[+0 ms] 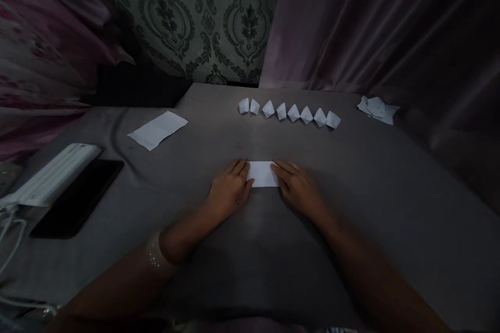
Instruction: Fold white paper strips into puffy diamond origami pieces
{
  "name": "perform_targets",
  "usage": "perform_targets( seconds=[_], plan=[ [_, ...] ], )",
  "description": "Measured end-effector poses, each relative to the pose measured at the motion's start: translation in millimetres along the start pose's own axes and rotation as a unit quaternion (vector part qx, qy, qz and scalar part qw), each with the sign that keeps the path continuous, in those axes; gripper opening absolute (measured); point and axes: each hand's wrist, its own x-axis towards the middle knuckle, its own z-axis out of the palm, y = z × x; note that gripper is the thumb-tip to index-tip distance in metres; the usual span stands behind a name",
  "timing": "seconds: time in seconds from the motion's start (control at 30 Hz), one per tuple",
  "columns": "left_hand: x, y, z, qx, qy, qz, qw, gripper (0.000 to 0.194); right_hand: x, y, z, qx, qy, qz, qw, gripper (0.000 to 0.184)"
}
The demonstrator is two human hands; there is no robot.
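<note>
A small white rectangular piece of paper (pixel 263 174) lies on the grey cloth in front of me, its long sides running left to right. My left hand (pixel 231 186) holds its left end, with the fingers near the top edge and the thumb at the bottom corner. On the opposite end, my right hand (pixel 297 186) grips the paper with its fingers close together over the top corner. Both hands rest low against the cloth and partly cover the paper's ends. Whether the paper is folded double cannot be told.
Beyond my hands, several small folded paper shapes (pixel 294 113) stand in a row. A larger paper sheet (pixel 158 130) lies left, crumpled paper (pixel 378 109) right. A black phone (pixel 78 199), a white power strip (pixel 60 174) and white cables (pixel 15 239) are at the left edge.
</note>
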Motion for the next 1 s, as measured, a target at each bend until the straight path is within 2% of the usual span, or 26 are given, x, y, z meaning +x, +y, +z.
perform_targets(
  seconds=[0.17,0.3,0.47,0.6,0.77,0.9,1.0],
  plan=[
    [3,-10,3.7,-0.059,0.045,0.004,0.997,0.044,4,5,2,0.013,0.022,0.014,1.0,0.039],
    [16,-15,7.6,-0.1,0.069,-0.057,0.991,0.038,7,8,6,0.034,0.028,0.029,0.999,0.04],
    [38,-17,7.3,-0.131,0.019,-0.171,0.976,0.04,7,10,11,0.062,0.032,0.039,0.997,0.045],
    [49,-15,2.5,-0.144,-0.021,-0.205,0.968,0.034,6,11,12,0.077,0.036,0.034,0.996,0.047],
    [50,-11,0.6,-0.163,-0.024,-0.217,0.962,0.029,5,10,13,0.082,0.046,0.041,0.995,0.045],
    [46,-9,2.1,-0.191,-0.005,-0.193,0.962,0.043,6,9,13,0.088,0.044,0.043,0.994,0.046],
    [47,-9,1.3,-0.184,-0.019,-0.181,0.966,0.034,7,9,12,0.086,0.036,0.045,0.995,0.046]
  ],
)
